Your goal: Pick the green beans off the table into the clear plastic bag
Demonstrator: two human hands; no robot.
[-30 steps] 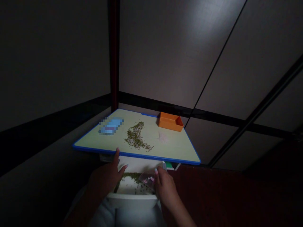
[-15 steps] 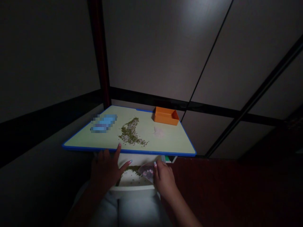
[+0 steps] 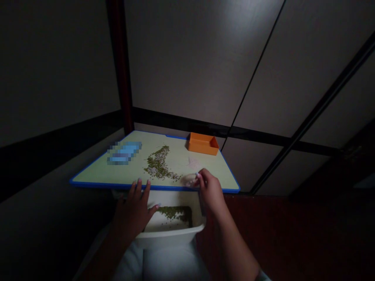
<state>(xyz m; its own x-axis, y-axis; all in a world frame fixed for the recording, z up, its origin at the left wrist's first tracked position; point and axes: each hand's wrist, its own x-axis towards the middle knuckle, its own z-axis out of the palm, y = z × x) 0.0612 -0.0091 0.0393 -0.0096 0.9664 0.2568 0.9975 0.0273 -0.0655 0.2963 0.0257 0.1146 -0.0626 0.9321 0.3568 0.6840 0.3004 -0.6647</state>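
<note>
My right hand is closed, pinching a small clear plastic bag by its edge. Small pale pink pieces show inside the bag, which is blurred and hangs over the board's front edge. My left hand lies with fingers spread at that same edge, holding nothing. On the pale board with a blue rim, small green grains are scattered in a curved heap. To their right sits a faint patch of pale pink bits. Below the board, a white bin has more green grains on its bottom.
An orange open box stands at the board's back right corner. A blurred-out light blue object lies at its left. Behind the board rise dark panelled cabinet doors. Dark red floor shows at the right.
My right hand has lifted the clear bag up from over the white bin to the board's front edge. More of the bin's inside is visible. My left hand has stayed almost in place.
</note>
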